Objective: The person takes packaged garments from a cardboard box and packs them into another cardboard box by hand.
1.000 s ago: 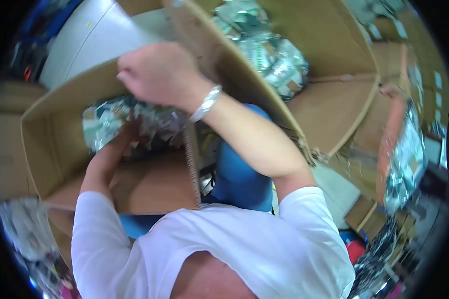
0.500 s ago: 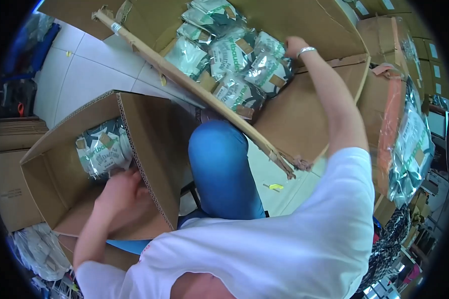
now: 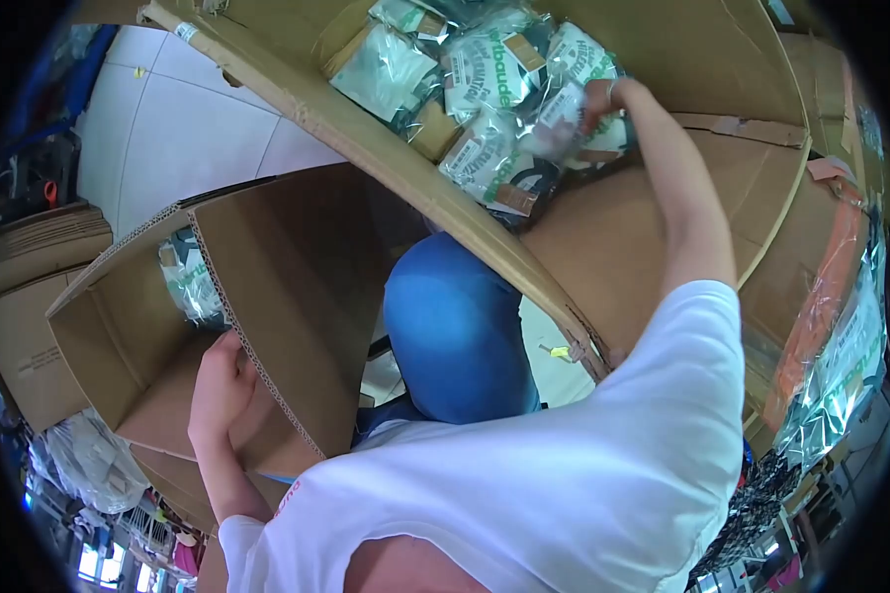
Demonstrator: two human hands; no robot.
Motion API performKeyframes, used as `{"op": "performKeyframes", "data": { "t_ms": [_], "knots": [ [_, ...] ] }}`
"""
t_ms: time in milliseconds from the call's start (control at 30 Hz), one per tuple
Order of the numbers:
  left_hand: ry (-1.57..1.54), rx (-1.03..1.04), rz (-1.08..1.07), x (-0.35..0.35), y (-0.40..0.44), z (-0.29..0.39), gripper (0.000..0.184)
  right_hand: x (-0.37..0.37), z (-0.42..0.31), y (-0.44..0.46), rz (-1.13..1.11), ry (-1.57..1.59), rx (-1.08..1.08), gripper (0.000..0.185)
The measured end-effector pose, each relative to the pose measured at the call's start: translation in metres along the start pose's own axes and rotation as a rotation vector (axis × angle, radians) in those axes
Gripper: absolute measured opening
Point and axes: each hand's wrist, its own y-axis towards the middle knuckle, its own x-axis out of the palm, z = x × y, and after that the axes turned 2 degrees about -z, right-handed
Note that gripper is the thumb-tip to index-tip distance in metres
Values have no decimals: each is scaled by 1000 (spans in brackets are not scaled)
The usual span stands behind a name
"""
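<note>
My right hand is inside the large cardboard box, its fingers closed on the edge of a clear plastic packet with green and grey print. Both the hand and that packet are smeared by motion. More such packets lie in a heap around it. My left hand is inside the smaller cardboard box, with its fingers curled near the right wall. That wall's edge partly hides the fingers, and what they hold cannot be made out. Just beyond them, packets rest in the smaller box.
My knee is between the two boxes. Flattened cardboard and a bundle of clear plastic are at the left. Another carton with orange tape stands at the right, packets beside it. Tiled floor shows behind.
My right hand has moved down among the packets, and one packet there now blurs. My left hand has drawn back from the packets in the smaller box. The view has shifted.
</note>
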Motion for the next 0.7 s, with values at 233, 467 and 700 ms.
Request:
{"op": "performKeyframes", "data": {
  "t_ms": [233,467,700],
  "knots": [
    [-17,34,-105,1,-3,-3,32,52,-139,50,286,-796,-167,19],
    [-80,-84,-101,3,-7,-6,31,159,-199,92,943,-1154,-633,38],
    [53,-2,-197,0,-5,2,31,108,-132,-13,709,43,4,44]
  ]
}}
